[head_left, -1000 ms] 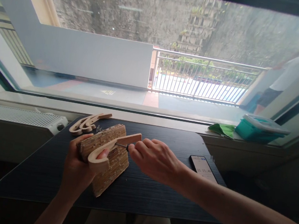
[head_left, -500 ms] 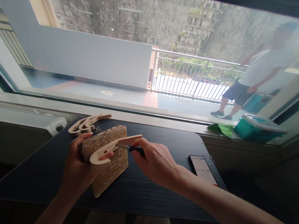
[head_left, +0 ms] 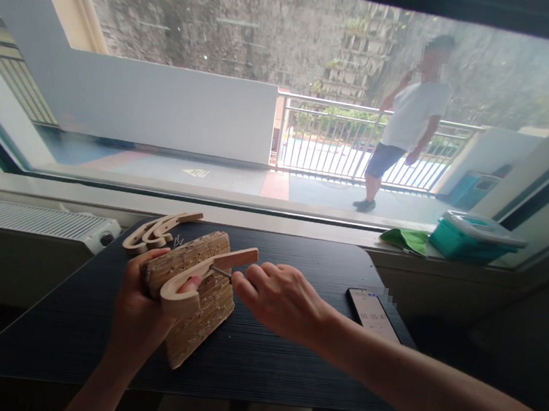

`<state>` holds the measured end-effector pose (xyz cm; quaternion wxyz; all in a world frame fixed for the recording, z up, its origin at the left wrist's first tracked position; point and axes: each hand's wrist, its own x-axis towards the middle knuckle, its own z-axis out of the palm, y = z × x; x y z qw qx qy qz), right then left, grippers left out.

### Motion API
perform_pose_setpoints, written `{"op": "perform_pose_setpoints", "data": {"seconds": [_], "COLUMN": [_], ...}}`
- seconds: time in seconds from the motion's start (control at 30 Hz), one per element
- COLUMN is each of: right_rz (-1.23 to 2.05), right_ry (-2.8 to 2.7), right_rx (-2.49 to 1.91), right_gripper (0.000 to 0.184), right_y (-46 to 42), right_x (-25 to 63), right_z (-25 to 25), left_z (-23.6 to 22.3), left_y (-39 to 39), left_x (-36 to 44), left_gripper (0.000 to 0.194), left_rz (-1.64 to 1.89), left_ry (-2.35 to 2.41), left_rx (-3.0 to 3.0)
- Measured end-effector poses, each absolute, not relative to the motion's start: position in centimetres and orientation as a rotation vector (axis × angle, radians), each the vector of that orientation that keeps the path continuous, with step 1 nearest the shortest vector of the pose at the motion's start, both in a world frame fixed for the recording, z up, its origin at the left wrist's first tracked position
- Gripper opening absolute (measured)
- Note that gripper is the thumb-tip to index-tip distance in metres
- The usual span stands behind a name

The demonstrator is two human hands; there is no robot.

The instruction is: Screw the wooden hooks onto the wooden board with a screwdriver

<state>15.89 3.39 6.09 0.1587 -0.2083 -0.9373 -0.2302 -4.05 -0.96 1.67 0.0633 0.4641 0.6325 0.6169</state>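
Note:
My left hand [head_left: 139, 309] is closed round the left end of a rough, pitted wooden block [head_left: 202, 327], tilted above the table. A pale wooden hook [head_left: 179, 304] lies against the block's front face, and my left thumb shows inside its curl. My right hand [head_left: 283, 296] is closed on a screwdriver [head_left: 221, 271]; its handle is hidden in the fingers. The metal shaft points left, with its tip at the middle of the hook. Whether a screw sits under the tip is too small to tell.
More curved wooden hooks [head_left: 148, 237] lie at the table's back left, beside several small screws [head_left: 178, 242]. A phone [head_left: 373, 316] showing a timer rests on the right. Behind are a green cloth [head_left: 405, 239] and a teal box [head_left: 473, 240]. Outside the window walks a person [head_left: 413, 116].
My right hand has turned over the screwdriver, so the dark handle seen before is now covered. The block and hook have barely shifted. Outside, the person has moved left.

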Motion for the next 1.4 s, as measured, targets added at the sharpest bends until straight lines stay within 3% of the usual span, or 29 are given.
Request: {"op": "perform_pose_setpoints", "data": {"seconds": [0.17, 0.33, 0.43, 0.53, 0.67, 0.8, 0.97, 1.23, 1.3, 1.4], "right_rz": [-0.159, 0.407, 0.333, -0.006, -0.541, -0.724, -0.543, 0.426, 0.456, 0.223], "right_ry": [-2.595, -2.407, -2.501, -2.632, -2.677, -2.606, -2.610, -2.394, -2.415, -2.547], "right_rx": [-0.827, -1.092, -1.068, -0.959, -0.690, -0.546, -0.600, -1.081, -1.145, -1.108], "right_gripper": [0.013, 0.019, 0.022, 0.028, 0.020, 0.017, 0.017, 0.019, 0.022, 0.028], "right_y": [3.0, 2.8, 2.9, 3.0, 3.2, 3.5, 3.5, 3.0, 2.9, 2.7], "right_x": [15.5, 15.6, 16.0, 16.2, 16.2, 15.9, 15.9, 15.5, 15.4, 15.5], "right_z": [5.3, 5.8, 6.9, 7.6, 7.1, 6.2, 5.3, 5.9, 6.4, 7.0], "left_z": [1.7, 1.9, 2.0, 1.9, 1.6, 1.6, 1.6, 1.7, 1.6, 1.3], "left_y": [-1.0, -1.1, -1.2, -1.2, -1.1, -1.0, -1.0, -1.0, -1.0, -1.0], "left_x": [-3.9, -3.6, -3.6, -3.7, -4.0, -4.0, -3.9, -3.6, -3.7, -3.9], "left_gripper": [0.054, 0.054, 0.054, 0.057, 0.058, 0.057, 0.057, 0.055, 0.055, 0.056], "left_rz": [1.856, 1.846, 1.855, 1.838, 1.861, 1.886, 1.895, 1.889, 1.911, 1.919], "left_ry": [1.915, 1.897, 1.912, 1.925, 1.918, 1.922, 1.908, 1.884, 1.889, 1.904], "left_rx": [1.358, 1.381, 1.372, 1.393, 1.393, 1.398, 1.383, 1.400, 1.402, 1.406]}}
